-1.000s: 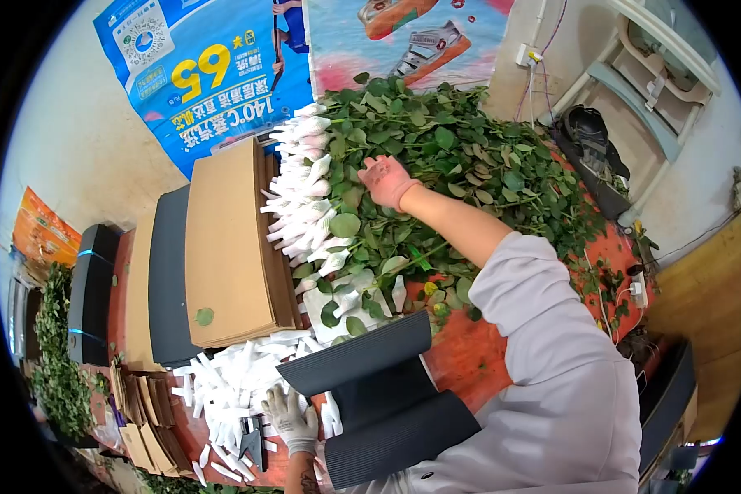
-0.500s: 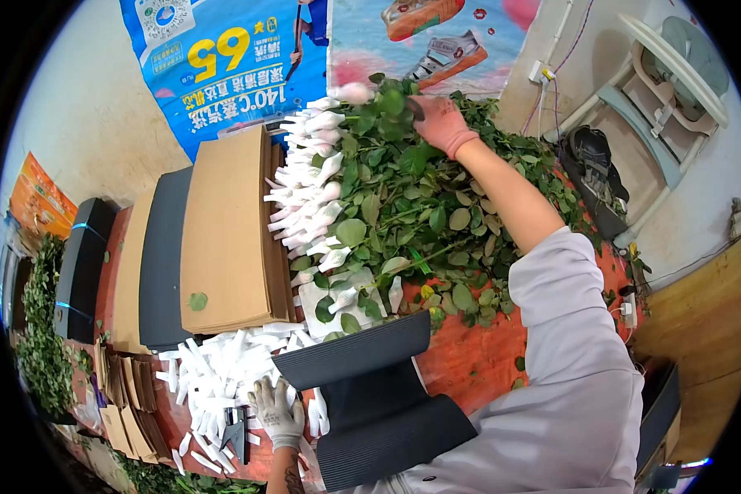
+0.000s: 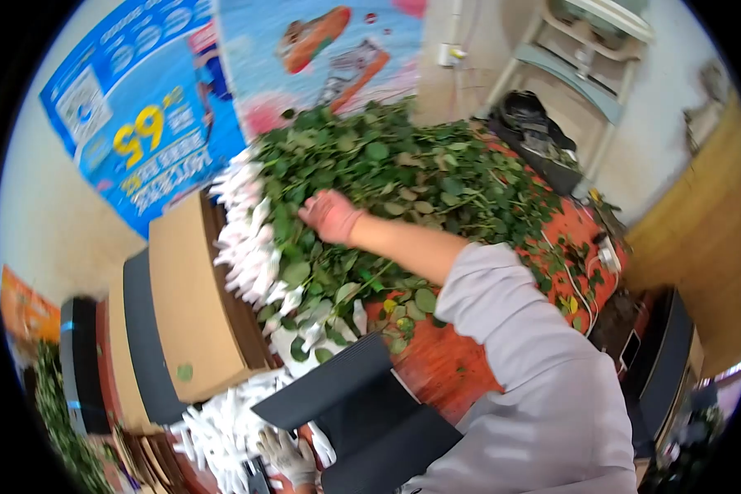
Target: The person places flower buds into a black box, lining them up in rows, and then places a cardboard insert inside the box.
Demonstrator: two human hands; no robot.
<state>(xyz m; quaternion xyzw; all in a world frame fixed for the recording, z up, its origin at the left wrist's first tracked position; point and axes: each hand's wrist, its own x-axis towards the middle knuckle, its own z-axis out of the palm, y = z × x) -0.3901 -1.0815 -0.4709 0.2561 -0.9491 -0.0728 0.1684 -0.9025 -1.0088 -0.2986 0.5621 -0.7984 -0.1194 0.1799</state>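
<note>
My right hand, in a pink glove, is on the heap of leafy rose stems. Its fingers are curled in among the leaves; leaves hide the fingertips and whatever they hold. Along the left side of the heap lie flower heads in white sleeves. My left hand, in a pale grey glove, rests with spread fingers on a pile of loose white sleeves. A black tool, partly cut off, lies beside it. Right of this hand is a folded black corrugated sheet.
Stacked brown cardboard sheets and a dark sheet stand left of the flowers. The red table shows at the right, with a power strip near its edge. A pale high chair stands behind a black shoe.
My right hand has come down from the far end of the heap to its near left part, leaving the blurred leaves it was at. The view has turned rightward. My left hand stays on the sleeves.
</note>
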